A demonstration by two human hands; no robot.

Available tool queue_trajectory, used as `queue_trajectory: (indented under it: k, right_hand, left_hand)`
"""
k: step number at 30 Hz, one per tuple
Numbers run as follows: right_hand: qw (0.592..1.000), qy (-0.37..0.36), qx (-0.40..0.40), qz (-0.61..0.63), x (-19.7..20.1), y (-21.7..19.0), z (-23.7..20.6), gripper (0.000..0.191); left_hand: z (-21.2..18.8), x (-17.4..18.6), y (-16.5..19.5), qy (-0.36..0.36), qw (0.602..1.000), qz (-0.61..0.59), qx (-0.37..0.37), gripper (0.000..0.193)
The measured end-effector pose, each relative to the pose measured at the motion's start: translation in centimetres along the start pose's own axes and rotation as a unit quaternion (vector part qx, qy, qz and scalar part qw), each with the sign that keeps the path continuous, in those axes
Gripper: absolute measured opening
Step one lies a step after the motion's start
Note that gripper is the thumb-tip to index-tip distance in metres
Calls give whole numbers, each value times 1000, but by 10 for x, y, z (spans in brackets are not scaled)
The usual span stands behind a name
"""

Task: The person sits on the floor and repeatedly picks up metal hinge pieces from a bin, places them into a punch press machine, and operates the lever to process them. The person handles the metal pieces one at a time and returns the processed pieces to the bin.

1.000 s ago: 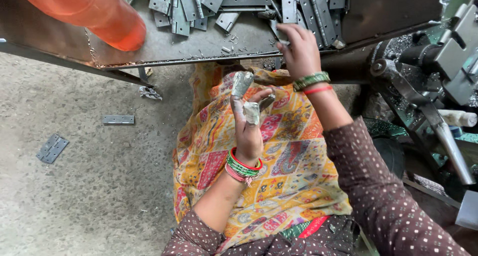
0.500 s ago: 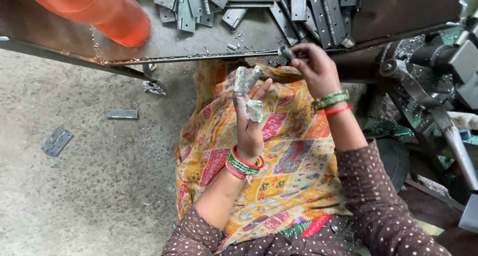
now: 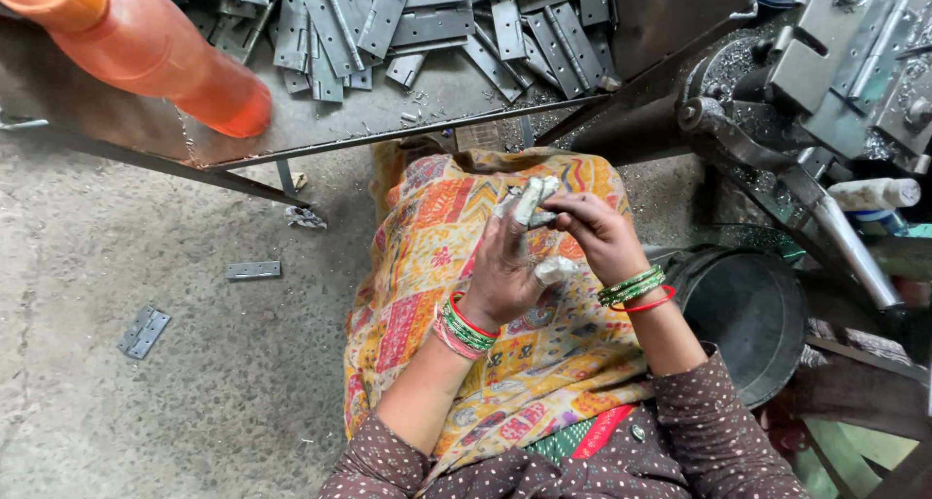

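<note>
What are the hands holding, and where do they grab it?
Both hands meet on a small grey metal piece over the lap. The left hand holds its lower part, and the right hand pinches its upper end.

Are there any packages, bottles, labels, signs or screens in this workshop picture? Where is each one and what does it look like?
Orange bottle: lying tilted on the metal table at upper left, a round plastic body with an orange cap, no label visible.
White tube: at right beside the grey press machine, a small cylinder with a blue band, print too small to tell.
No signs or screens.
</note>
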State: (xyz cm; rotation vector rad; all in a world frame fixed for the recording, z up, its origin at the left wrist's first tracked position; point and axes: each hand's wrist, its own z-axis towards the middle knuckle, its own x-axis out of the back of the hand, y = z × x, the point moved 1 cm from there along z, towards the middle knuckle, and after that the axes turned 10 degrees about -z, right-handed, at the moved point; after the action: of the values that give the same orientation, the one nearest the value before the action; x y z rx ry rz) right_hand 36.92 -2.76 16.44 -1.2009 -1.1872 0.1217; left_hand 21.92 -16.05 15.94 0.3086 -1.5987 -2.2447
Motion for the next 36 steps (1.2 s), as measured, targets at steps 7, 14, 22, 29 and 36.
queue_trajectory:
  k: [7,14,22,29,36]
  right_hand:
    - [978,32,-122,165,-12,32,-27,37]
    - [961,81,-197,179,-20,54,-42,38]
    - [929,85,-279,229,-32,72,-33,27]
    - [904,76,-334,256,1,59,-21,26]
    - [920,16,-254,297,-19,74,-16,25]
  left_hand:
    - [11,-14,-34,-97,989,-5,110,75]
    - [143,87,-140,87,866,491,45,49]
    - [187,130,-195,94,824,548,107,48]
    - [155,139,-189,55,882,451,125,44]
    - [149,145,-228,203,902,371,83,41]
